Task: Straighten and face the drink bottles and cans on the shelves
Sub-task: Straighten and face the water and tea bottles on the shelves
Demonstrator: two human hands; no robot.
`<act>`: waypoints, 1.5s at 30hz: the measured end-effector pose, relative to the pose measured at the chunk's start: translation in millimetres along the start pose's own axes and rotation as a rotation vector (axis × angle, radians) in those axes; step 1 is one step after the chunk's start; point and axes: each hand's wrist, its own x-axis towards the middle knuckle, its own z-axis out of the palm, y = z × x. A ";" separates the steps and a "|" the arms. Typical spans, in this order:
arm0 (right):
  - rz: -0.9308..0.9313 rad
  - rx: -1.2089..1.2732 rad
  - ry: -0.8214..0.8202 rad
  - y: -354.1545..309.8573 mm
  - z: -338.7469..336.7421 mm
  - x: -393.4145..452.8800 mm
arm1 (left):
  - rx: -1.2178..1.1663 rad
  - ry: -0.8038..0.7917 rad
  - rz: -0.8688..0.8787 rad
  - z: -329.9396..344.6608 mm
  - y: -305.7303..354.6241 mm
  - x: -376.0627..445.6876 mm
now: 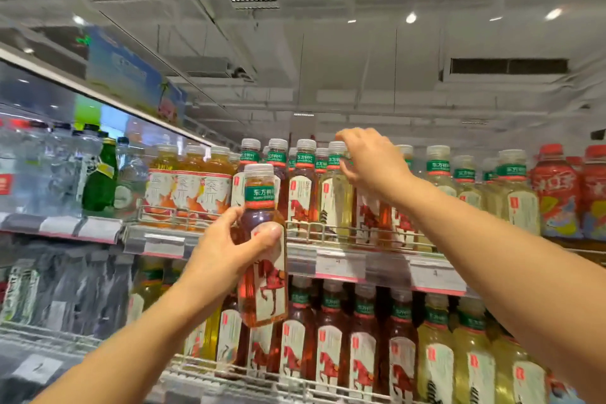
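My left hand (229, 248) grips a red tea bottle (262, 275) with a white cap and a red horse label, held upright in front of the upper shelf (341, 264). My right hand (370, 164) reaches up to the row of tea bottles on that shelf, its fingers curled round the neck of a pale yellow tea bottle (334, 193). Red and yellow tea bottles with green neck bands stand in rows on the upper shelf and on the shelf below (328, 338).
Orange tea bottles (190, 187), a green glass bottle (101, 180) and clear water bottles (39, 167) stand to the left. Red-labelled bottles (564, 193) fill the far right. Wire rails (328, 233) run along the shelf fronts, with price tags (436, 275) beneath.
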 end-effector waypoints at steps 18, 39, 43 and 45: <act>0.279 0.479 0.029 -3.2 -6.5 21.8 | 0.132 0.023 0.089 -22.6 -11.9 32.5; 0.224 1.009 0.219 71.3 -112.6 -114.8 | 0.449 0.084 0.397 122.8 70.4 134.8; 0.206 1.001 0.201 78.1 -119.6 -126.8 | 0.557 0.043 0.376 125.1 64.9 139.3; 0.213 0.988 0.193 80.4 -119.7 -131.4 | 0.626 0.041 0.360 121.6 63.2 141.5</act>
